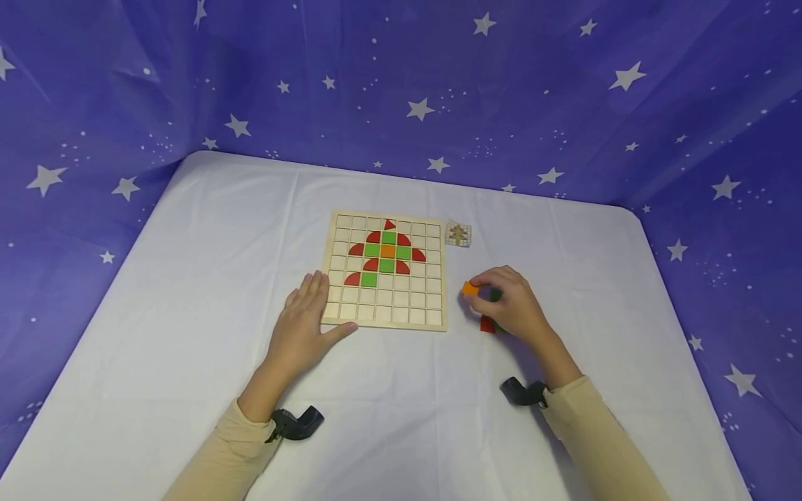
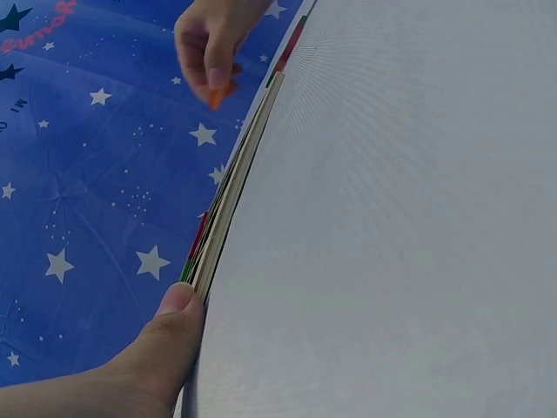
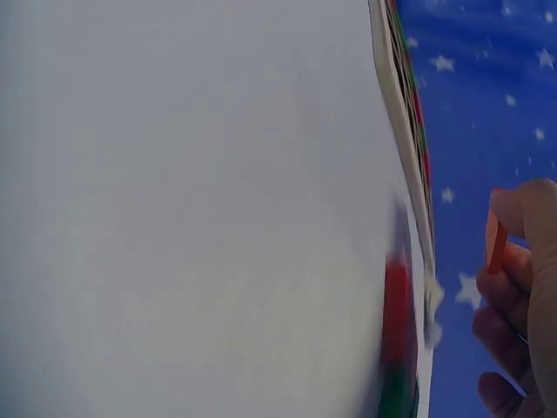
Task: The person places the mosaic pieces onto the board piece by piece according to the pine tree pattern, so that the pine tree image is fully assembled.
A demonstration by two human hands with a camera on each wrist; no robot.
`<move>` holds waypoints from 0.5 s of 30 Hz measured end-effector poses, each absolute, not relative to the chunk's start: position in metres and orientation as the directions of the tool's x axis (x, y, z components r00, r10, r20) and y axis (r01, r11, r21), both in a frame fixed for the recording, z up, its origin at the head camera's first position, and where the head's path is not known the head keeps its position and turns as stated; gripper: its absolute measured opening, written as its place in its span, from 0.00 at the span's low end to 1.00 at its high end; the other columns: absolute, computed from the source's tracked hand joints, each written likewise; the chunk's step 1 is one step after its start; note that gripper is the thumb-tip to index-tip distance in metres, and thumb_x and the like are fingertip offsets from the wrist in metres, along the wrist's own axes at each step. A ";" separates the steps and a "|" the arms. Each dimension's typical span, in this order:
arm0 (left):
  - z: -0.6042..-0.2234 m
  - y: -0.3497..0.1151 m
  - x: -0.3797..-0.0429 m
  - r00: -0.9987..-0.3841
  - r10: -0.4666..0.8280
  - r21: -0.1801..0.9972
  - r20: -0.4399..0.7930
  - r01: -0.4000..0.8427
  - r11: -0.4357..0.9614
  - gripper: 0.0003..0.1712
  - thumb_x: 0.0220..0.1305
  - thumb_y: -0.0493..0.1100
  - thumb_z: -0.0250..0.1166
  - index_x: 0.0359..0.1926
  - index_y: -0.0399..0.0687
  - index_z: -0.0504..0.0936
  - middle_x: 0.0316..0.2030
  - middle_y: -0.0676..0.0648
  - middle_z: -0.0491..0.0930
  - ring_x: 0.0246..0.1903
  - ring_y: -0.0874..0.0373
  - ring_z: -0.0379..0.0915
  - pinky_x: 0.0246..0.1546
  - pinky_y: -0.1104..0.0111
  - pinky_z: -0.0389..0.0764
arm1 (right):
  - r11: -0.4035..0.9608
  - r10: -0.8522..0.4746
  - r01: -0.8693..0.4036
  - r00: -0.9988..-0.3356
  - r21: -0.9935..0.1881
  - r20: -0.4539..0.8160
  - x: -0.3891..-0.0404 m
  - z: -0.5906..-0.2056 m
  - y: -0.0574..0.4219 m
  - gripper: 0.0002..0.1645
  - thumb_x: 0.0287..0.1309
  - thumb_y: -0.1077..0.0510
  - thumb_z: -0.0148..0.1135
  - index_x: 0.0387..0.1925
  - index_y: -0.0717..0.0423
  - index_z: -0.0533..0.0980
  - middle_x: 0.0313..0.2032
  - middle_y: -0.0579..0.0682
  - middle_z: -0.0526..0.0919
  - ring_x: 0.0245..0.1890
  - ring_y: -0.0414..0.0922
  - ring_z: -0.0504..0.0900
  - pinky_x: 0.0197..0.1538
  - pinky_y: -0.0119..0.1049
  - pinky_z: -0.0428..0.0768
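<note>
A wooden grid board (image 1: 426, 303) lies on the table with red, green and orange tiles set in some of its squares. Flat along its lower left corner rests my left hand (image 1: 297, 330), fingers straight on the left edge and thumb at the front edge. To the right of the board, my right hand (image 1: 514, 306) pinches an orange square tile (image 1: 470, 288) between thumb and fingers, raised off the table in the right wrist view. Loose red tiles (image 1: 487, 324) and a green tile (image 1: 496, 295) lie beneath this hand, partly hidden by it.
A small pattern card (image 1: 459, 234) with a tree-like figure on a grid lies beside the board's upper right corner. White cloth (image 1: 388, 403) covers the table. A blue starry curtain (image 1: 401, 83) hangs around the back and sides.
</note>
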State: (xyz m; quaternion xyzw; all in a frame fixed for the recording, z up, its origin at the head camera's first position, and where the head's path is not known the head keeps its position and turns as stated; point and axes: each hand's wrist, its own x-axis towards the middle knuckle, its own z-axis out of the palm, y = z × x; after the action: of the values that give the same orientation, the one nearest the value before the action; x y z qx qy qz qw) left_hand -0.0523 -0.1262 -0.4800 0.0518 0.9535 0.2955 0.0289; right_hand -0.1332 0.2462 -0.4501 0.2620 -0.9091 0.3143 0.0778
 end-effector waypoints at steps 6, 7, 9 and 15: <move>-0.479 -0.126 -0.052 -0.993 0.120 0.568 -0.019 0.088 0.818 0.62 0.58 0.69 0.66 0.78 0.37 0.47 0.79 0.41 0.44 0.79 0.44 0.36 0.78 0.47 0.43 | 0.635 -0.495 -0.567 -0.820 -0.525 0.287 -0.140 -0.447 0.205 0.15 0.49 0.53 0.78 0.39 0.54 0.85 0.38 0.47 0.87 0.44 0.44 0.79 0.55 0.44 0.75; -0.479 -0.126 -0.052 -0.993 0.120 0.567 -0.018 0.089 0.819 0.62 0.58 0.69 0.66 0.78 0.37 0.47 0.79 0.41 0.44 0.79 0.44 0.36 0.78 0.47 0.43 | 0.632 -0.507 -0.575 -0.814 -0.520 0.284 -0.141 -0.447 0.198 0.16 0.49 0.52 0.77 0.39 0.53 0.85 0.39 0.47 0.87 0.44 0.44 0.79 0.56 0.45 0.75; -0.479 -0.126 -0.052 -0.992 0.121 0.566 -0.022 0.088 0.820 0.63 0.58 0.69 0.66 0.78 0.37 0.47 0.79 0.40 0.44 0.79 0.44 0.36 0.78 0.47 0.43 | 0.629 -0.533 -0.590 -0.802 -0.506 0.272 -0.143 -0.447 0.185 0.16 0.49 0.50 0.77 0.39 0.53 0.85 0.39 0.46 0.87 0.44 0.44 0.79 0.56 0.45 0.75; -0.478 -0.126 -0.052 -0.992 0.121 0.562 -0.029 0.083 0.823 0.62 0.59 0.70 0.65 0.78 0.37 0.47 0.79 0.40 0.44 0.79 0.44 0.36 0.78 0.47 0.43 | 0.649 -0.592 -0.596 -0.786 -0.472 0.179 -0.147 -0.447 0.151 0.18 0.53 0.45 0.74 0.42 0.50 0.85 0.42 0.42 0.87 0.45 0.42 0.78 0.54 0.43 0.74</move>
State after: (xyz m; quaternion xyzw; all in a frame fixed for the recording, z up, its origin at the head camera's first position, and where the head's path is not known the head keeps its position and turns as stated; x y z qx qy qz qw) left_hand -0.0522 -0.1263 -0.4777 0.0534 0.9541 0.2928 0.0318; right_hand -0.1468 0.1508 -0.4474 0.3271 -0.9081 0.2615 0.0042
